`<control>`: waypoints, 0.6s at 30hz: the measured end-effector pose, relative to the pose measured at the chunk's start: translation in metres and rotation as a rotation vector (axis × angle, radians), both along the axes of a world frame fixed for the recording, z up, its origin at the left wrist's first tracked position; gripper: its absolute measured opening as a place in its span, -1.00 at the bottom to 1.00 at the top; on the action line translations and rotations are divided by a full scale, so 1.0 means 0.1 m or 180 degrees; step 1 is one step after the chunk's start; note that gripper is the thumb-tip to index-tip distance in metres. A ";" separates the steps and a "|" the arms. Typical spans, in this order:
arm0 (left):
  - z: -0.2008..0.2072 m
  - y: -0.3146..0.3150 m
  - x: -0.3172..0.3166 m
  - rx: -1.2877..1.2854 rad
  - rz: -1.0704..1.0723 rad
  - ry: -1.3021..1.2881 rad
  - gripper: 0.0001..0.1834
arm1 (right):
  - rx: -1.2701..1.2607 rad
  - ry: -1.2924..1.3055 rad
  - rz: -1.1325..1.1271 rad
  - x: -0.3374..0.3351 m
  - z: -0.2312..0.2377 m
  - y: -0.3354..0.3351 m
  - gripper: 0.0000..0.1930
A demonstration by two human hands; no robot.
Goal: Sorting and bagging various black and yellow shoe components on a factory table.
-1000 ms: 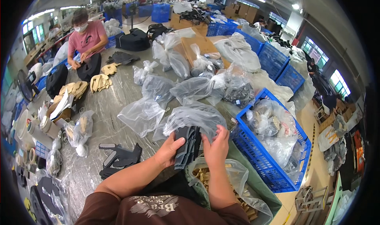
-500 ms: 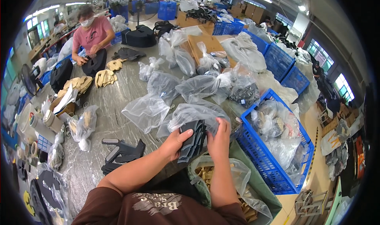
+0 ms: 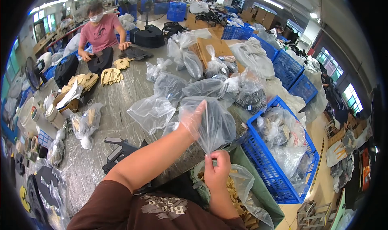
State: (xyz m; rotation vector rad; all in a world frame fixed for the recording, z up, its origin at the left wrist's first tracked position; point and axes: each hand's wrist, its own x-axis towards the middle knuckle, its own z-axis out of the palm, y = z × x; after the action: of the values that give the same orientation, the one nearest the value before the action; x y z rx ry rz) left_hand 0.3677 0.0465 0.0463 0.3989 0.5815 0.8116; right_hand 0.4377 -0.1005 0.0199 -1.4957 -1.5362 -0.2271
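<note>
A clear plastic bag (image 3: 220, 127) is spread in front of me near the table's edge. My left hand (image 3: 193, 120) reaches into it, behind the thin film, with fingers stretched out. Below, my right hand (image 3: 218, 168) pinches the bag's edge between thumb and fingers and pulls it taut toward me. I cannot make out the dark grey cut pieces in the bag. Left of my forearm lie several dark flat pieces (image 3: 121, 149) with light grey strips.
Tied clear bags (image 3: 161, 86) crowd the table's middle. A blue crate (image 3: 279, 149) of bagged parts stands at right, beside a green-sided bin (image 3: 264, 189) with tan scraps. Across the table a person (image 3: 99, 34) handles a black piece. Tan pieces (image 3: 111, 76) lie nearby.
The stack of dark grey pieces that was in my hands is out of clear sight. My left hand has gone into the bag; my right has come down, drawing its edge nearer.
</note>
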 end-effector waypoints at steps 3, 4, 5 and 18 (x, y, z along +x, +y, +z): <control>-0.69 0.15 0.18 0.3737 0.0533 0.3165 -0.36 | -0.0114 0.1087 0.1654 -0.13 0.25 0.02 -0.86; -0.71 0.15 0.34 0.3722 0.0555 0.3156 -0.36 | -0.0126 0.1068 0.1668 -0.06 0.25 0.06 -0.86; -0.54 0.11 0.53 0.2448 0.0828 0.2916 -0.31 | 0.0072 0.2021 0.1627 0.08 0.22 0.13 -0.87; 1.26 0.78 -0.28 0.5943 -0.0163 0.6044 -0.81 | 0.0664 0.3594 0.2260 1.70 1.54 1.66 -0.91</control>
State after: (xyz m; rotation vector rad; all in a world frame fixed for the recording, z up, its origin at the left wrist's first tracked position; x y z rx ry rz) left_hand 0.3400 0.1250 0.1720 3.0555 1.3324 0.4484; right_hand 0.6075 0.0658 0.1734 -0.5899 -0.9369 0.7369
